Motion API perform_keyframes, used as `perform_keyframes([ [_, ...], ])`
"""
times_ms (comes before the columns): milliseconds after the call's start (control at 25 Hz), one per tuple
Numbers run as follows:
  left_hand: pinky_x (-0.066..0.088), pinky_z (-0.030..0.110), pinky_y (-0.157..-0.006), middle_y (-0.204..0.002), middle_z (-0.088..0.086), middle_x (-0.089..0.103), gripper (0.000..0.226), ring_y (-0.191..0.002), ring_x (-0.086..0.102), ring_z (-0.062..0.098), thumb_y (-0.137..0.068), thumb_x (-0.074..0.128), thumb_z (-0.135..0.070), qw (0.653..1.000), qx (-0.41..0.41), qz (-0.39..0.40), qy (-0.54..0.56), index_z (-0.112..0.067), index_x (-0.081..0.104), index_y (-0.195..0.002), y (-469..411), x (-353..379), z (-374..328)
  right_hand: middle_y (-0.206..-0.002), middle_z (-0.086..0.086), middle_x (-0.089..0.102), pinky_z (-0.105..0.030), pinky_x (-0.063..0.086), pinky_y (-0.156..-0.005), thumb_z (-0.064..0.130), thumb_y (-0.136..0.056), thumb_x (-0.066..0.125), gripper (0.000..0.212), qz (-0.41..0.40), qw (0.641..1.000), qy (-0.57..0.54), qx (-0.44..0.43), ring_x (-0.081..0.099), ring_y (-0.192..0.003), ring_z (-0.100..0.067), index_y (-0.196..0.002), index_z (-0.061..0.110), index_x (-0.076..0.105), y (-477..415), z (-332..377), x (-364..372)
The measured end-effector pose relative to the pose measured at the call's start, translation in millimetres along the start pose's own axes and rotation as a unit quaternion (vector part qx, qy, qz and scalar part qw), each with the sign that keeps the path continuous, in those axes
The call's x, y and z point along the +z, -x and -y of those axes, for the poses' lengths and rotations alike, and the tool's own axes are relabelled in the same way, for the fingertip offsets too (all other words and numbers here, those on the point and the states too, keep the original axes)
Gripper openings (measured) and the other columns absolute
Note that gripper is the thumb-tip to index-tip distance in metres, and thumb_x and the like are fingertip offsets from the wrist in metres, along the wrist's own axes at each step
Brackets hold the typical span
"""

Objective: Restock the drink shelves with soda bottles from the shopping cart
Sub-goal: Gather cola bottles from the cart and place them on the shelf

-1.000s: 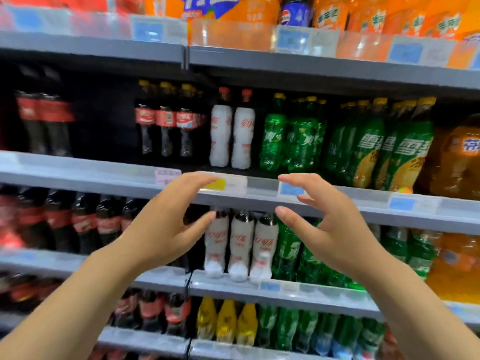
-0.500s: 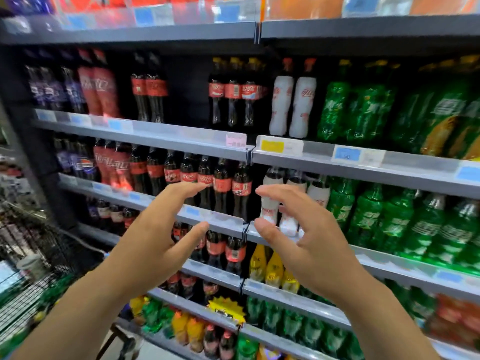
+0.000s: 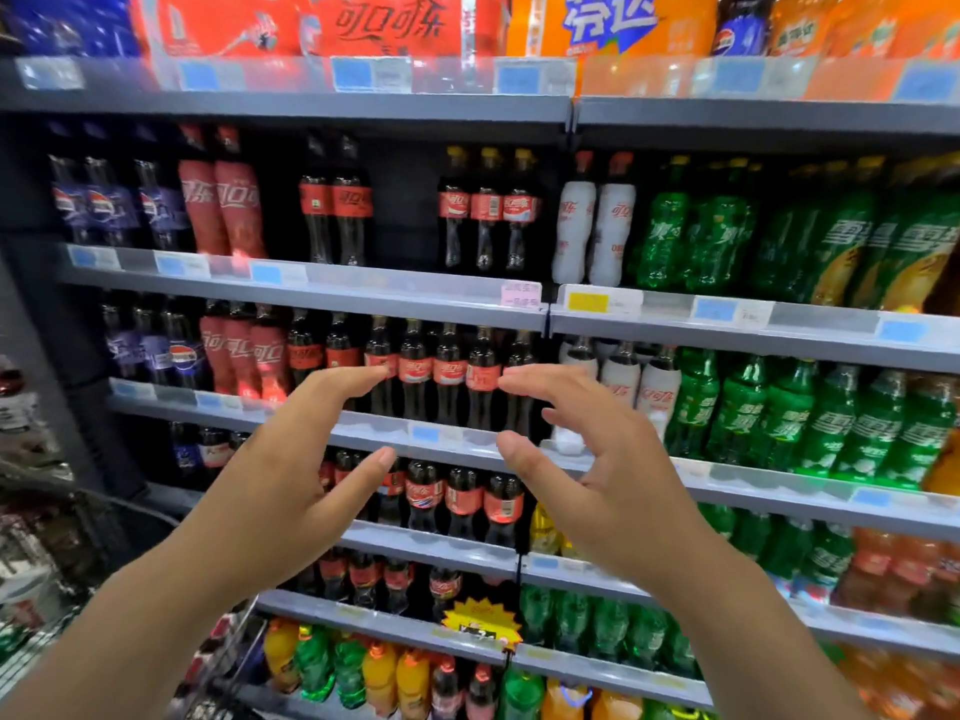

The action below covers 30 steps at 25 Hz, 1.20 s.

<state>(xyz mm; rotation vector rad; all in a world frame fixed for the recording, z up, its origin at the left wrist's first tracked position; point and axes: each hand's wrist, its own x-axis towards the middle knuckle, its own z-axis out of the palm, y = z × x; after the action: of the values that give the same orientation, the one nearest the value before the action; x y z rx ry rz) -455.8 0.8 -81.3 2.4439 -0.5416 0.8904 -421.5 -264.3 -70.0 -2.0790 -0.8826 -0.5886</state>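
Observation:
Grey drink shelves point(image 3: 447, 304) fill the view, stocked with soda bottles. Dark cola bottles with red labels point(image 3: 449, 374) stand in a row on the middle shelf. White cola bottles point(image 3: 592, 226) and green soda bottles point(image 3: 737, 413) stand to the right. My left hand point(image 3: 291, 475) and my right hand point(image 3: 608, 475) are raised side by side in front of the cola row, palms facing each other, fingers spread and relaxed, holding nothing. A wire shopping cart point(image 3: 47, 574) shows at the lower left edge, blurred.
Big red and orange multipacks point(image 3: 363, 23) sit on the top shelf. Blue-labelled cola bottles point(image 3: 104, 205) stand at the far left. Orange and green bottles point(image 3: 363, 672) fill the lowest shelf. A yellow starburst tag point(image 3: 480, 623) hangs on a lower shelf edge.
The view has swung left and back up across the shelves. Both hands kept their open, facing pose and now sit before the dark cola row instead of the white bottles.

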Motion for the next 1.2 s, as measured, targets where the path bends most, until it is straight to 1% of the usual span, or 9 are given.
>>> perform_keyframes([
  [120, 0.036, 0.017, -0.102, -0.143, -0.024, 0.043, 0.059, -0.131, 0.033, -0.019, -0.092, 0.055, -0.049, 1.0, -0.019, 0.001, 0.0, -0.035, 0.037, -0.147, 35.2, -41.0, 41.9, -0.137, 0.024, 0.054, -0.021, 0.041, -0.108, 0.046, -0.1, 0.057, 0.039, 0.008, 1.0, -0.013, -0.001, 0.046, -0.134, 0.002, -0.137, 0.032, 0.057, -5.5, 38.3, 51.8],
  [240, 0.029, 0.002, -0.102, -0.141, -0.024, 0.044, 0.056, -0.132, 0.036, -0.016, -0.096, 0.056, -0.048, 0.999, -0.041, -0.002, -0.015, -0.032, 0.039, -0.147, 70.5, -81.6, 77.9, -0.136, 0.025, 0.054, -0.022, 0.043, -0.108, 0.049, -0.097, 0.055, 0.042, 0.023, 0.999, -0.043, -0.011, 0.047, -0.133, 0.003, -0.137, 0.033, 0.057, -13.3, 73.3, 102.8],
  [360, 0.024, -0.001, -0.103, -0.139, -0.028, 0.042, 0.055, -0.131, 0.033, -0.018, -0.097, 0.055, -0.049, 0.996, -0.076, -0.01, -0.042, -0.033, 0.037, -0.146, 106.3, -117.1, 108.7, -0.134, 0.025, 0.054, -0.02, 0.044, -0.106, 0.049, -0.099, 0.057, 0.041, 0.045, 0.996, -0.074, -0.03, 0.048, -0.131, 0.002, -0.136, 0.031, 0.057, -22.0, 100.0, 149.8],
  [480, 0.025, -0.001, -0.102, -0.136, -0.029, 0.043, 0.056, -0.131, 0.036, -0.016, -0.095, 0.055, -0.051, 0.989, -0.134, -0.029, -0.056, -0.032, 0.038, -0.145, 147.5, -144.2, 135.2, -0.134, 0.022, 0.055, -0.016, 0.042, -0.105, 0.043, -0.097, 0.059, 0.04, 0.069, 0.991, -0.098, -0.055, 0.049, -0.131, 0.001, -0.135, 0.03, 0.057, -31.9, 115.7, 195.7],
  [640, 0.031, 0.004, -0.101, -0.137, -0.017, 0.05, 0.055, -0.128, 0.046, -0.004, -0.091, 0.06, -0.043, 0.967, -0.235, -0.053, -0.086, -0.033, 0.041, -0.142, 208.1, -169.4, 169.8, -0.135, 0.03, 0.051, -0.008, 0.038, -0.102, 0.045, -0.098, 0.06, 0.038, 0.126, 0.975, -0.172, -0.065, 0.047, -0.131, 0.006, -0.134, 0.039, 0.053, -40.1, 126.0, 265.9],
  [760, 0.037, 0.018, -0.104, -0.135, -0.014, 0.053, 0.055, -0.128, 0.049, -0.001, -0.089, 0.061, -0.04, 0.947, -0.294, -0.065, -0.11, -0.035, 0.04, -0.141, 247.3, -182.9, 195.2, -0.138, 0.018, 0.054, -0.016, 0.041, -0.104, 0.04, -0.097, 0.062, 0.041, 0.156, 0.963, -0.205, -0.076, 0.048, -0.133, 0.0, -0.136, 0.028, 0.055, -49.2, 125.9, 324.7],
  [920, 0.041, 0.021, -0.104, -0.132, -0.013, 0.055, 0.055, -0.125, 0.051, -0.001, -0.09, 0.061, -0.038, 0.924, -0.352, -0.068, -0.133, -0.032, 0.041, -0.14, 279.2, -187.0, 239.8, -0.136, 0.018, 0.053, -0.021, 0.042, -0.106, 0.031, -0.094, 0.064, 0.044, 0.179, 0.951, -0.237, -0.087, 0.048, -0.133, -0.002, -0.137, 0.029, 0.053, -63.7, 112.2, 401.2],
  [1080, 0.044, 0.031, -0.101, -0.134, -0.015, 0.053, 0.048, -0.124, 0.053, 0.003, -0.095, 0.055, -0.045, 0.91, -0.383, -0.053, -0.147, -0.032, 0.043, -0.14, 287.4, -174.6, 296.5, -0.137, 0.015, 0.053, -0.033, 0.047, -0.106, 0.026, -0.095, 0.068, 0.044, 0.2, 0.94, -0.273, -0.034, 0.05, -0.133, -0.007, -0.137, 0.021, 0.056, -79.8, 66.0, 462.2],
  [1200, 0.044, 0.028, -0.098, -0.133, -0.016, 0.053, 0.047, -0.125, 0.053, 0.002, -0.095, 0.052, -0.049, 0.902, -0.407, -0.045, -0.134, -0.036, 0.041, -0.139, 279.2, -163.8, 330.5, -0.138, 0.022, 0.051, -0.027, 0.046, -0.106, 0.033, -0.092, 0.07, 0.047, 0.207, 0.934, -0.292, 0.007, 0.051, -0.132, -0.006, -0.137, 0.026, 0.056, -93.2, 32.7, 495.2],
])
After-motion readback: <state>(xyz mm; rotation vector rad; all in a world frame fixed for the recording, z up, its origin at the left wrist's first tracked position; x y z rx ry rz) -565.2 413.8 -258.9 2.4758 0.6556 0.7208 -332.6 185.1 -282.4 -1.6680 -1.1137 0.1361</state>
